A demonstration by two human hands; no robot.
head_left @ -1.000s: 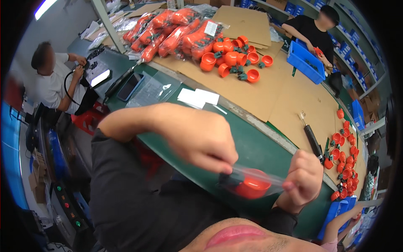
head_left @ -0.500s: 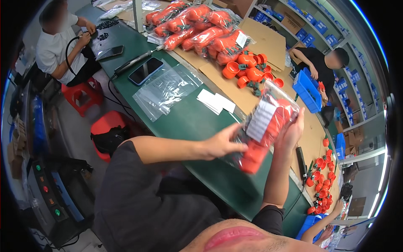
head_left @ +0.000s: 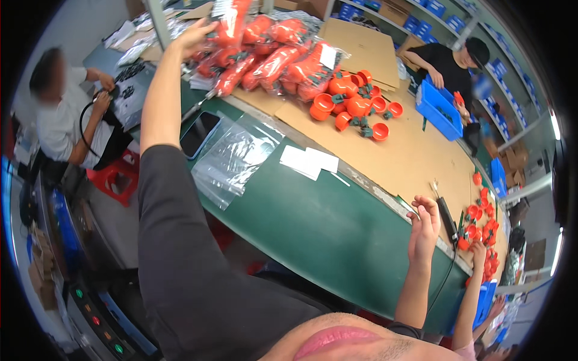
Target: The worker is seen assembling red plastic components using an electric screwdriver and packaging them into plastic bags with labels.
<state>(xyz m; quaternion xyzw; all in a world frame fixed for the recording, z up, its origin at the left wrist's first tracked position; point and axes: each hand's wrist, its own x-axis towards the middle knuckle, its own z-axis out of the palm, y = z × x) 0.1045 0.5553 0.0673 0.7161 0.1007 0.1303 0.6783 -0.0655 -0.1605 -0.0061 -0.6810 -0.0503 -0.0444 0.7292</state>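
"What has the left hand got up there?"

"Its fingertips are at the side of a clear plastic bag packed with red cups and bearing a white label. It's blurred, so I can't tell whether they pinch the plastic or only touch it. The arm is stretched right out."

"And the right hand?"

"Holding nothing, fingers apart and loosely curled. A slim black-handled tool lies just to its right, so I'd keep that hand well in."

"How would you set the bag down?"

"It's upright at the left end of the heap of shiny, red-filled plastic bags, just right of the left hand. I'd lay it flat, label up, pushed into a dip, and let it settle before freeing the fingers. Dropped on end, it could slide, I reckon."

"Slide where?"

"Maybe onto the dark-screened phone with a blue edge, beside the left forearm, or the flat, clear plastic bags on the green desk between the hands. The loose round red cups with dark green fittings sit past the heap, farther from the left hand; I'd not knock those either."
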